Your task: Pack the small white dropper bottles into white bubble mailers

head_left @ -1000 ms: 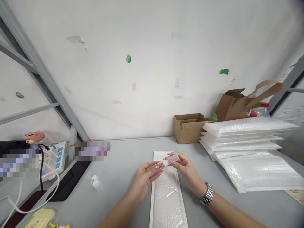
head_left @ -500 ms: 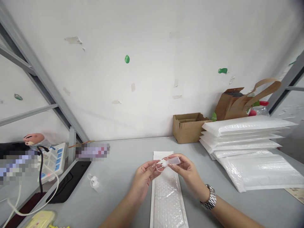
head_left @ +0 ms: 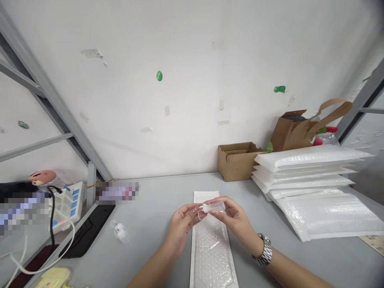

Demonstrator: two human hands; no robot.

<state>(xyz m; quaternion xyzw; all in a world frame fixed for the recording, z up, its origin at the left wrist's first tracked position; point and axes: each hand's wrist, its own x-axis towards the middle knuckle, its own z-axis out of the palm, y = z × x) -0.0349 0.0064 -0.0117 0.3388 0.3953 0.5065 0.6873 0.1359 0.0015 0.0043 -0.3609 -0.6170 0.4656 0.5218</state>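
A small translucent squeeze bottle with a white nozzle cap lies sideways between my hands, above a white bubble mailer. My right hand, with a metal watch at the wrist, pinches the bottle's body. At the nozzle end, my left hand has its fingers closed on the white cap, whose thin strap loops below. Another small clear bottle with a white cap lies on the grey table to the left of my left hand.
White bubble mailers are stacked at the right, by an open cardboard box and a brown paper bag. A black phone-like slab, a power strip and cables occupy the left side.
The bottle has turned slightly between my fingers, its body now showing rounder and its far end tipped a little lower. Both hands keep their grip in nearly the same place.
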